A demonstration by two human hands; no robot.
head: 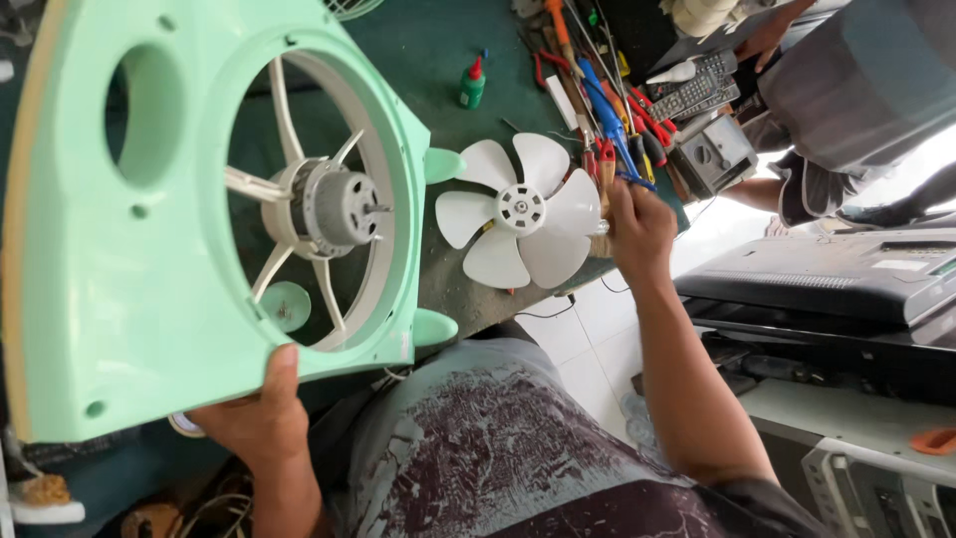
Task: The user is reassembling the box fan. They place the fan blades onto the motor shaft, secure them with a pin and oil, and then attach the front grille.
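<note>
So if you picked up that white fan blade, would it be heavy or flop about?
The fan blade is probably light: thin white plastic. It likely stays fairly stiff, its five blades joined at one hub. Lying flat on the bench, it shouldn't roll.

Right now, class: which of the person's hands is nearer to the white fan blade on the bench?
The right hand is nearer, just beside the white fan blade among the tools. The left hand is farther off, gripping the lower edge of the green fan housing.
</note>
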